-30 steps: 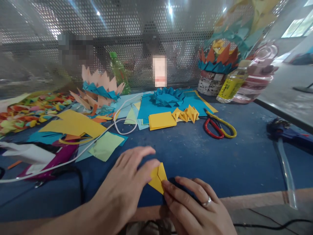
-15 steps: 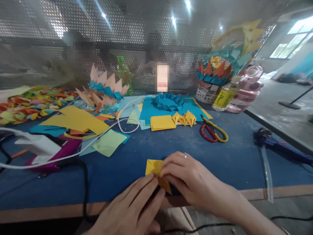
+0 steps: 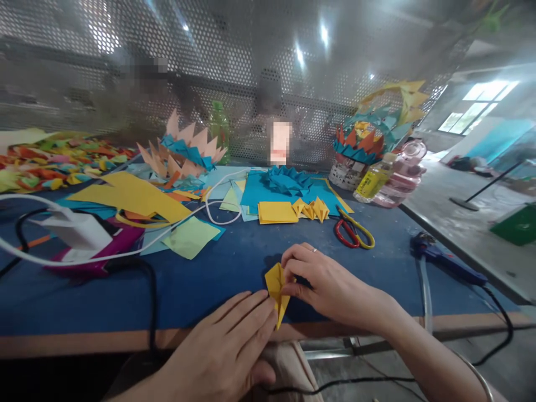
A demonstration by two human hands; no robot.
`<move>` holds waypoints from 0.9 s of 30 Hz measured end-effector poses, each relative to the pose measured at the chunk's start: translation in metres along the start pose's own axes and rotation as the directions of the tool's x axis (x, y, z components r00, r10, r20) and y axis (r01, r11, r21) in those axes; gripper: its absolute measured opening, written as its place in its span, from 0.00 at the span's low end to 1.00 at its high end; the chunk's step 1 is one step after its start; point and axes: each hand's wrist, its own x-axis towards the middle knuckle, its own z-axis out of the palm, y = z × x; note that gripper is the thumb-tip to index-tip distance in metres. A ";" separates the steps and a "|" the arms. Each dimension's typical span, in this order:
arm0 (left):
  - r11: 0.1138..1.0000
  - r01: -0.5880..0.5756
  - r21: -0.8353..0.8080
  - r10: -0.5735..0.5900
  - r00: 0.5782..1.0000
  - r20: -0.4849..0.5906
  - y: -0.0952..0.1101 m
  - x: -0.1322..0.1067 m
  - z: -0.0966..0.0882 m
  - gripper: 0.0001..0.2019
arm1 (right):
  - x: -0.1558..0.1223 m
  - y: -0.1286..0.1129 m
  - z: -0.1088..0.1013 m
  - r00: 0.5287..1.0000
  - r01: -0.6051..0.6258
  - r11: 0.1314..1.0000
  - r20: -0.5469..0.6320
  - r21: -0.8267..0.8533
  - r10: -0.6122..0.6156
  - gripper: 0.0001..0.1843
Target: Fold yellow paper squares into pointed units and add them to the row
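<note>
The yellow paper (image 3: 274, 280) has turned, pinched in the right hand (image 3: 314, 278); the left hand (image 3: 232, 338) touches it, fingers straight. Scissors (image 3: 350, 219) lie right on the tabletop (image 3: 201, 285), mesh (image 3: 218, 47) far.

Nearest paper (image 3: 273, 278) — seemingly on table (image 3: 234, 262).

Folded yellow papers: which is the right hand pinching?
The creased piece nearest the table's front edge; the flat stack and pointed pieces lie farther back.

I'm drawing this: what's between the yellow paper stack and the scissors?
In the head view: pointy folded yellow papers next to the yellow paper stack, then a little bare table before the scissors.
</note>
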 end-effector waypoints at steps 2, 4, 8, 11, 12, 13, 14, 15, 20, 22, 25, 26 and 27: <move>1.000 -0.008 -0.001 0.008 1.000 0.000 -0.002 0.001 -0.003 0.18 | -0.004 -0.001 0.000 1.000 -0.018 0.999 0.004 0.036 0.018 0.06; 0.999 -0.033 0.003 0.033 0.999 0.005 -0.006 0.003 -0.006 0.18 | -0.005 -0.002 0.001 0.999 -0.036 0.995 0.020 0.095 0.034 0.06; 0.995 -0.102 0.023 0.101 0.994 0.030 -0.012 0.005 -0.009 0.18 | -0.004 0.001 0.005 0.998 -0.055 0.983 0.031 0.173 0.051 0.06; 0.989 -0.146 0.033 0.144 0.988 0.060 -0.014 0.006 -0.009 0.18 | -0.003 0.002 0.008 0.998 -0.067 0.981 0.017 0.183 0.065 0.07; 0.988 -0.151 0.031 0.149 0.987 0.054 -0.015 0.006 -0.009 0.19 | -0.004 0.002 0.009 0.997 -0.073 0.980 0.011 0.187 0.072 0.07; 0.988 -0.149 0.027 0.148 0.988 0.040 -0.015 0.006 -0.009 0.19 | -0.005 0.001 0.010 0.997 -0.079 0.978 0.006 0.191 0.079 0.07; 0.990 -0.142 0.020 0.141 0.990 0.029 -0.015 0.006 -0.009 0.20 | -0.006 0.001 0.012 0.996 -0.083 0.977 0.002 0.195 0.084 0.07; 0.991 -0.135 0.012 0.134 0.991 0.017 -0.015 0.006 -0.009 0.20 | -0.007 0.001 0.013 0.996 -0.086 0.976 -0.003 0.198 0.089 0.07; 0.992 -0.121 -0.025 0.122 0.992 0.018 -0.014 0.007 -0.009 0.21 | -0.008 0.000 0.018 0.993 -0.110 0.973 -0.017 0.201 0.115 0.07; 0.993 -0.111 -0.027 0.111 0.994 0.011 -0.014 0.007 -0.009 0.20 | -0.008 -0.001 0.019 0.992 -0.117 0.975 -0.017 0.191 0.122 0.07; 0.994 -0.105 -0.017 0.105 0.994 -0.013 -0.015 0.008 -0.008 0.20 | -0.008 -0.004 0.019 0.992 -0.127 0.977 -0.006 0.171 0.129 0.07; 0.995 -0.101 -0.010 0.100 0.995 -0.020 -0.015 0.008 -0.008 0.19 | -0.008 -0.004 0.019 0.991 -0.133 0.977 0.000 0.164 0.135 0.07; 0.995 -0.098 -0.006 0.098 0.995 -0.023 -0.014 0.009 -0.008 0.19 | -0.008 -0.005 0.019 0.990 -0.140 0.978 0.004 0.157 0.141 0.06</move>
